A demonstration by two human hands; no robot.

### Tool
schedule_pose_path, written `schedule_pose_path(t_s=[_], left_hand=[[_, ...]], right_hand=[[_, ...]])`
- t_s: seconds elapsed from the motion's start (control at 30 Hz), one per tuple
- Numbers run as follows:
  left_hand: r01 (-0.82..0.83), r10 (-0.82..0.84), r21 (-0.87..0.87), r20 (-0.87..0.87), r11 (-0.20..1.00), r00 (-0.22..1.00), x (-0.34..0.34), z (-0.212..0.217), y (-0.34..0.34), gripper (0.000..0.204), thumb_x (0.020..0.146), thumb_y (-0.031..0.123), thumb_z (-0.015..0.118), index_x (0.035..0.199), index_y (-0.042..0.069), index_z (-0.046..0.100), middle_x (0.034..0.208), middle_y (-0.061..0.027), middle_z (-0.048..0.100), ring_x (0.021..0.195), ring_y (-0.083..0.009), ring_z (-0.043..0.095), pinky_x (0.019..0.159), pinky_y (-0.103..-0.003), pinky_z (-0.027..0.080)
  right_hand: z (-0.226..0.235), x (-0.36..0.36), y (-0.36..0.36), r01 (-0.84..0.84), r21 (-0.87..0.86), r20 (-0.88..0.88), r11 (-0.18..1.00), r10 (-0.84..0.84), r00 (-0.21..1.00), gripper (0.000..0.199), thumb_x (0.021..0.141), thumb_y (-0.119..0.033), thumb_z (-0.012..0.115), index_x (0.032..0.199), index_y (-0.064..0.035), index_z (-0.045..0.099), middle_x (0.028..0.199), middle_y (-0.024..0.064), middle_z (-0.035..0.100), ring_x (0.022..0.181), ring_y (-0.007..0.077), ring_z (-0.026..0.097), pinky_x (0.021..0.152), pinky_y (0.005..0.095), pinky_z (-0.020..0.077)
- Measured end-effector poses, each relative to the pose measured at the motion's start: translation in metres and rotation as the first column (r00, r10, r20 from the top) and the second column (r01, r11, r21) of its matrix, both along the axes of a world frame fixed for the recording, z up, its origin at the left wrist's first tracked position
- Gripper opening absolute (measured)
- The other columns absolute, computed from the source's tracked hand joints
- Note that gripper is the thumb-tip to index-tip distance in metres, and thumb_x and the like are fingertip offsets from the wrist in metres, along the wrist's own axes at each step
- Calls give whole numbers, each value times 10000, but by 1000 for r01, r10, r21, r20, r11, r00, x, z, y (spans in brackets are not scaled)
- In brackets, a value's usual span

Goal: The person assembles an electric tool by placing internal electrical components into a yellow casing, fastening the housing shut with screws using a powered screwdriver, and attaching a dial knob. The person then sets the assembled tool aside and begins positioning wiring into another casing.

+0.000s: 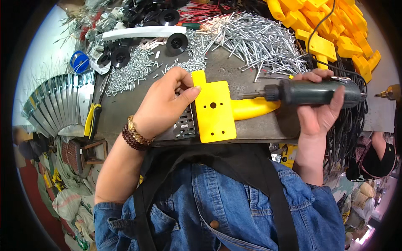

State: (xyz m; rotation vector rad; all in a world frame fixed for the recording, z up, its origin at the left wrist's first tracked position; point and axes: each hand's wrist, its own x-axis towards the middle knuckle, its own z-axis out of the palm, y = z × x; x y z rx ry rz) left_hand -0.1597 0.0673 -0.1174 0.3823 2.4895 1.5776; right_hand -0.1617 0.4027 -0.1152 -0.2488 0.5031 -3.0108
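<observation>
A yellow plastic housing (217,119) with several holes and a handle stub lies at the table's near edge. Its handle reaches right, under the driver's tip. My left hand (161,98) is closed at the housing's upper left edge, thumb on the yellow plastic; the curled fingertips are partly hidden. A black slotted metal piece (184,124) sits against the housing's left side, below that hand. My right hand (317,113) is wrapped round a dark green electric screwdriver (310,92), held level with its bit pointing left above the yellow handle.
Long screws (259,44) are heaped at the back, short screws (132,71) to the left. More yellow housings (322,46) pile up at back right. Black spools (176,44), yellow-handled pliers (93,119) and fanned metal strips (58,102) lie leftward. A black cable (310,39) hangs right.
</observation>
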Motion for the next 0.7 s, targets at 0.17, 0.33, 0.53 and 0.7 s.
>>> schedule_pose_path(t_s=[0.17,0.33,0.53,0.7], left_hand=[[-79,70,86,98,993,993,3,-7,2,155,934,93,660,999,24,538,823,3,557,728,-47,466,645,-225,411],[-79,64,132,114,988,991,2,-10,1,152,934,85,656,1007,28,535,822,15,545,738,-43,461,648,-218,405],[-70,67,46,47,997,997,0,-3,1,127,930,100,656,998,30,574,845,-32,606,766,-110,553,689,-268,456],[-233,-107,-471,-590,851,800,-46,7,-13,96,869,146,667,892,54,683,878,-105,660,874,-310,637,782,-416,493]], right_hand=[[-7,-2,-11,46,51,47,998,-49,998,448,847,-240,790,1235,-142,588,1093,40,593,1042,198,568,1117,512,350],[-10,-7,-17,52,7,51,999,-52,997,448,852,-250,786,1238,-140,587,1087,33,586,1045,198,565,1110,511,356],[-11,-11,-13,34,1,56,999,-34,998,428,857,-246,781,1225,-141,590,1077,24,573,1055,194,560,1112,502,354],[-15,-12,-19,7,-23,69,1000,-6,998,427,855,-249,784,1220,-139,591,1090,30,576,1058,196,563,1118,491,349]])
